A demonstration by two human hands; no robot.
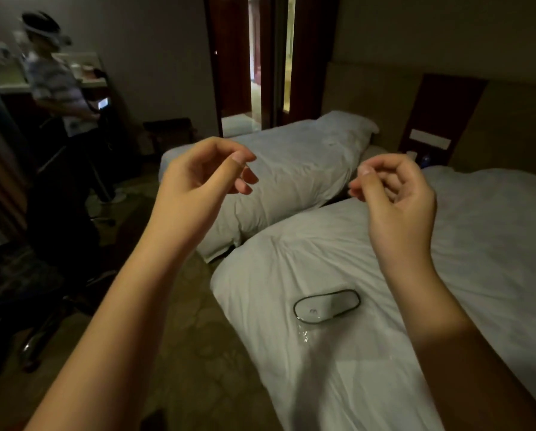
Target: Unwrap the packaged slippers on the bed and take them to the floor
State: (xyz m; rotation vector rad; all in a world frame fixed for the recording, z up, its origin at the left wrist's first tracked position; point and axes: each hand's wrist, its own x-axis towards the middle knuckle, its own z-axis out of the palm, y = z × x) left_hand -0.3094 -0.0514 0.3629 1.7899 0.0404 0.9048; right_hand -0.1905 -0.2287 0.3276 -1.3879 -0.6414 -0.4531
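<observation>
Head view: the packaged slippers [326, 306] lie flat on the white duvet of the near bed [478, 259], close to its foot-end corner, a white pair edged in black inside a clear plastic wrapper [305, 332] whose loose end glints just below them. Neither hand touches the pack. The left hand [198, 178] is raised well above the bed, fingers loosely curled with thumb near forefinger and nothing visible between them; the right hand [397, 194] is raised too, its fingertips drawn narrowly together (whether they pinch something tiny I cannot tell). The step in hand looks like the reach down. Best to steady the pack with one hand and pull the loose wrapper end with the other, as thin film will likely slip. A second bed [291, 169] and another person [58, 88] stand beyond
</observation>
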